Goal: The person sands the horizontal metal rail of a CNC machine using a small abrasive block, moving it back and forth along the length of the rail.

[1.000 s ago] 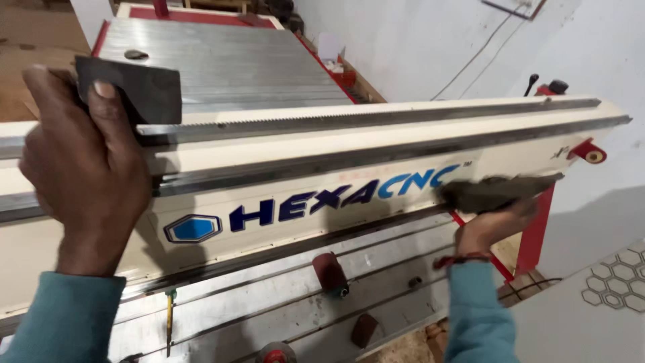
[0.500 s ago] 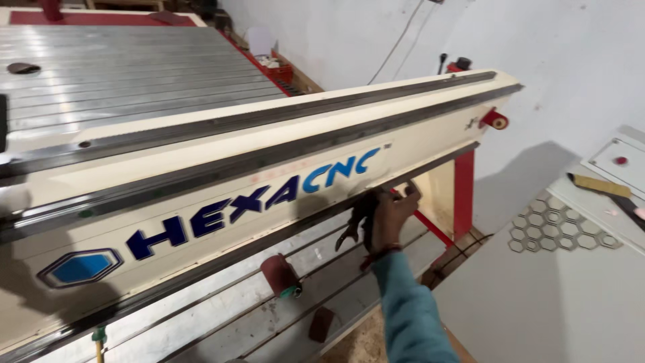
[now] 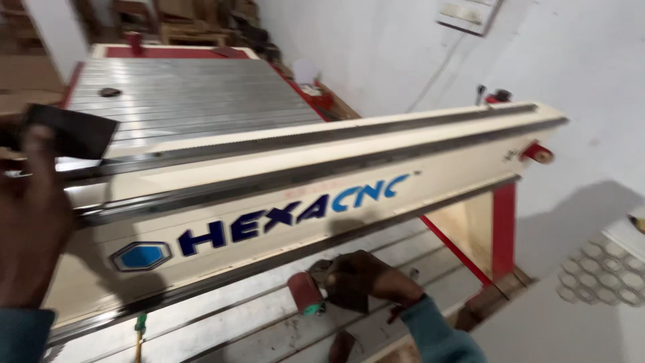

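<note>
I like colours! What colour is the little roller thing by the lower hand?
Dark red, the roller beside the right hand; the head view shows it.

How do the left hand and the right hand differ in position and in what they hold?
The left hand is raised at the cream beam, holding a dark flat pad; the right hand is low, under the beam, beside a small red roller. Both wear teal sleeves.
</note>
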